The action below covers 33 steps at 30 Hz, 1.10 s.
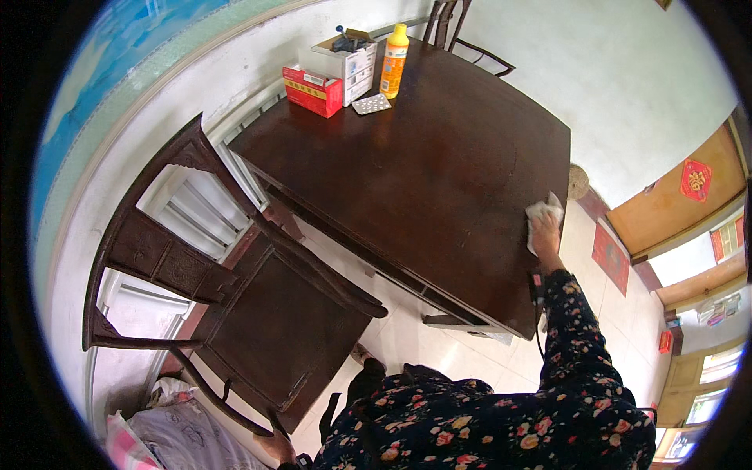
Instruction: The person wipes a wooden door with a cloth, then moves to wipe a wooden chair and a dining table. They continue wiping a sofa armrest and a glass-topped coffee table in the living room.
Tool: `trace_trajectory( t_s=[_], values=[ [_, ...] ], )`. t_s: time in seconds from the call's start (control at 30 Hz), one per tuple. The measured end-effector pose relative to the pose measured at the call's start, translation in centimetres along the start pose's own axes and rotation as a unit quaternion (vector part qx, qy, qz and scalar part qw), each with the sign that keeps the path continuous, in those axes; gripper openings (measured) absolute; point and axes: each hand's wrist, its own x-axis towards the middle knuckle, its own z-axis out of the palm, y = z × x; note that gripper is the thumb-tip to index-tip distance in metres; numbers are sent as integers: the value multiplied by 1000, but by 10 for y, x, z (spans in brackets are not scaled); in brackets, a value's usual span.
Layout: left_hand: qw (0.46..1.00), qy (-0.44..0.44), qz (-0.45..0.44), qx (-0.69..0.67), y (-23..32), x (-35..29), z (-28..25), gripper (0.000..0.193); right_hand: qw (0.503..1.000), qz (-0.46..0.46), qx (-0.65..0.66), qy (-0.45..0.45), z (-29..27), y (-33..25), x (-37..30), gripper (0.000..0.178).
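Hands: two, well apart. The right hand is closed on the cloth; the left hand is beside the arm of the near chair, and I cannot tell if it grips this arm.
Cloth: one, white and crumpled, lying under the right hand on the table, close to the right edge.
Boxes: two, side by side at the far left; one red box, one white box with open top.
Bottle: one yellow bottle, standing upright.
Blister pack: one, lying flat before the bottle.
Chairs: two, the near one and a far chair behind the table.
Tabletop: dark brown, with soft shine.
Room: pale tiled floor, white wall, one brown door with a red diamond decoration.
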Motion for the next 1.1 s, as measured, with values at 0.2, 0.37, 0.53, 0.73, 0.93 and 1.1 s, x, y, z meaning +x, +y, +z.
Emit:
trace_trajectory(
  t_s=[0.2,0.37,0.53,0.73,0.93,1.1],
  values=[
    [986,-96,-113,-77,-37,46,11,51,999,13,-19,33,7,-42,49,32],
    [992,11,-125,-5,-60,88,33,43,971,-218,-68,73,-45,-239,138,28],
    [988,48,-144,24,-46,85,31,45,884,-310,320,141,-102,-395,108,38],
    [995,70,-32,-69,-55,77,35,41,831,-477,267,108,-113,-381,137,36],
    [981,-28,-134,-141,-88,98,40,32,955,-213,160,129,-57,-297,217,41],
    [995,73,-62,-30,-49,68,27,35,921,-126,358,93,-88,-347,170,28]
  ],
)
